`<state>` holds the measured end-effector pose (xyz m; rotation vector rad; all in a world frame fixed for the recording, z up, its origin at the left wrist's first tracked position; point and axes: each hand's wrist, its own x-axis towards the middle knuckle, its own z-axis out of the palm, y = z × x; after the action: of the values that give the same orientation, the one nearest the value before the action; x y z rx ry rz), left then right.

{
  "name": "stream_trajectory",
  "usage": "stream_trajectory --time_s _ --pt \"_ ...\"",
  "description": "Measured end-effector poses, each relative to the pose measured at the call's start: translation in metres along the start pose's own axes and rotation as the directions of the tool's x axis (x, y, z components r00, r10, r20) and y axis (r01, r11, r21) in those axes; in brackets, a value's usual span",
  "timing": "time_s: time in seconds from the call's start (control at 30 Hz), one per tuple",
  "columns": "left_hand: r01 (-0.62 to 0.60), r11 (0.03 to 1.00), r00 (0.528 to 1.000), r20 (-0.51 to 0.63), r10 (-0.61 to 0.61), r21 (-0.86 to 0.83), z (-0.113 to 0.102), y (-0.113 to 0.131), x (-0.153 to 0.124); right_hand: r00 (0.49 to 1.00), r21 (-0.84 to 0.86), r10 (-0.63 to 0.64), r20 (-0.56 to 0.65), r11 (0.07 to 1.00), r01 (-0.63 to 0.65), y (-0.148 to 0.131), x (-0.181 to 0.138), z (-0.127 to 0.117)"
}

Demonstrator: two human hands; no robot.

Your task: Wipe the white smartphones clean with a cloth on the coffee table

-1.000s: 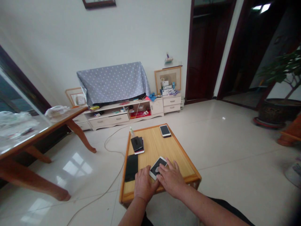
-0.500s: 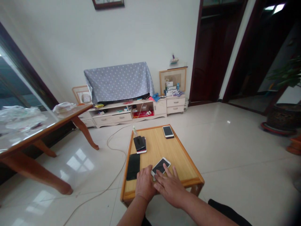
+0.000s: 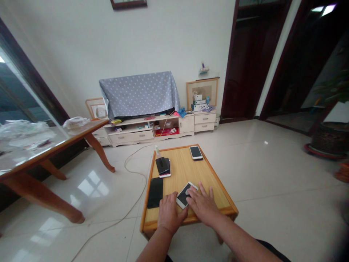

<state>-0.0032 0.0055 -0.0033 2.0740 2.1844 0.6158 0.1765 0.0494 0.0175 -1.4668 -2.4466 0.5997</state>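
Tiled living room, low wooden table (image 3: 209,178), both hands (image 3: 188,207) flat, open on white phone (image 3: 185,192)

On the low table (image 3: 207,173), a phone (image 3: 185,193) lies near the front edge, the left hand (image 3: 169,214) just left of it and the right hand (image 3: 203,204) over its right side. A dark slab (image 3: 155,187) lies along the left edge, stacked phones (image 3: 163,166) behind it, another phone (image 3: 196,152) at the far right corner.
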Motion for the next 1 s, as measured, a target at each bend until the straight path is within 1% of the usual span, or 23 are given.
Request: stream_trajectory --time_s 0.03,0.07,0.1,0.17,0.23,0.27,0.3,0.37,0.4,0.43,0.47,0.5,0.53,0.6,0.63,0.67,0.7,0.77,0.8,0.83,0.87,0.97,1.0 --pt "-0.002 1.0 1.0 -0.002 0.002 -0.001 0.0 0.0 0.0 0.999 -0.024 0.049 -0.018 0.998 -0.049 0.002 0.003 -0.003" --pt "-0.003 1.0 1.0 0.001 0.003 -0.001 0.0 0.0 0.0 0.997 -0.04 0.07 -0.027 0.997 -0.072 0.002 0.004 -0.004" --pt "-0.002 1.0 1.0 0.009 0.002 0.001 0.0 -0.001 0.0 0.998 -0.045 0.059 -0.022 0.997 -0.06 0.0 0.004 -0.003" --pt "0.001 1.0 0.999 0.032 -0.002 0.008 0.0 -0.002 0.0 0.999 -0.021 -0.046 0.026 0.999 0.047 -0.007 -0.001 0.002" --pt "0.008 1.0 0.998 0.056 -0.009 0.014 0.0 -0.003 0.0 0.981 0.027 -0.177 0.073 0.984 0.176 -0.013 -0.005 0.007" --pt "0.012 1.0 0.998 0.064 -0.013 0.015 0.0 -0.003 0.0 0.977 0.033 -0.198 0.081 0.98 0.196 -0.014 -0.004 0.007" --pt "0.017 1.0 0.998 0.065 -0.018 0.013 -0.001 -0.002 0.0 0.982 0.018 -0.171 0.076 0.985 0.17 -0.014 -0.003 0.006" --pt "0.031 1.0 0.998 0.051 -0.031 0.004 -0.002 0.0 0.0 0.999 -0.036 -0.028 0.021 0.999 0.029 -0.009 0.004 0.002" --pt "0.036 0.999 0.998 0.043 -0.036 -0.003 -0.003 0.001 0.0 0.999 -0.055 0.033 -0.007 0.998 -0.033 -0.008 0.007 0.0" --pt "0.041 0.999 0.998 0.037 -0.04 -0.009 -0.003 0.001 -0.001 0.997 -0.067 0.068 -0.024 0.995 -0.069 -0.007 0.009 0.0" --pt "0.046 0.999 0.998 0.035 -0.046 -0.014 -0.003 0.001 -0.001 0.998 -0.069 0.064 -0.022 0.995 -0.066 -0.008 0.01 0.0" --pt "0.048 0.999 0.998 0.04 -0.047 -0.018 -0.003 0.0 -0.001 1.0 -0.06 0.024 -0.006 0.998 -0.024 -0.01 0.009 0.003" --pt "0.047 0.999 0.998 0.048 -0.046 -0.021 -0.002 -0.001 -0.001 0.999 -0.04 -0.044 0.022 0.998 0.045 -0.013 0.007 0.005" --pt "0.044 0.999 0.997 0.064 -0.042 -0.026 -0.001 -0.003 -0.001 0.98 0.014 -0.188 0.07 0.982 0.188 -0.019 0.005 0.01" --pt "0.043 0.999 0.997 0.067 -0.041 -0.027 -0.001 -0.003 -0.001 0.973 0.029 -0.216 0.079 0.976 0.214 -0.02 0.005 0.011" --pt "0.043 0.999 0.997 0.061 -0.042 -0.028 -0.001 -0.003 -0.001 0.977 0.028 -0.2 0.076 0.98 0.198 -0.019 0.007 0.01" --pt "0.045 0.999 0.998 0.05 -0.043 -0.028 -0.001 -0.003 -0.001 0.988 0.014 -0.145 0.061 0.989 0.144 -0.017 0.01 0.008" --pt "0.042 0.999 0.999 0.029 -0.041 -0.031 -0.002 -0.001 -0.001 1.0 -0.027 0.003 0.011 1.0 -0.003 -0.012 0.017 0.005" --pt "0.035 0.999 0.999 0.024 -0.035 -0.033 -0.002 -0.001 -0.001 0.999 -0.041 0.046 -0.007 0.998 -0.046 -0.01 0.02 0.004" --pt "0.031 0.999 0.999 0.022 -0.03 -0.034 -0.002 0.0 -0.001 0.999 -0.045 0.049 -0.011 0.998 -0.049 -0.01 0.021 0.005" --pt "0.03 0.999 0.999 0.022 -0.03 -0.036 -0.002 0.0 0.0 1.0 -0.039 0.012 0.001 0.999 -0.012 -0.011 0.02 0.007" --pt "0.042 0.998 0.999 0.032 -0.041 -0.036 -0.001 -0.001 0.001 0.982 0.018 -0.179 0.062 0.984 0.179 -0.018 0.017 0.014" --pt "0.046 0.998 0.998 0.032 -0.045 -0.036 0.0 -0.002 0.001 0.976 0.028 -0.206 0.072 0.978 0.205 -0.019 0.017 0.015"
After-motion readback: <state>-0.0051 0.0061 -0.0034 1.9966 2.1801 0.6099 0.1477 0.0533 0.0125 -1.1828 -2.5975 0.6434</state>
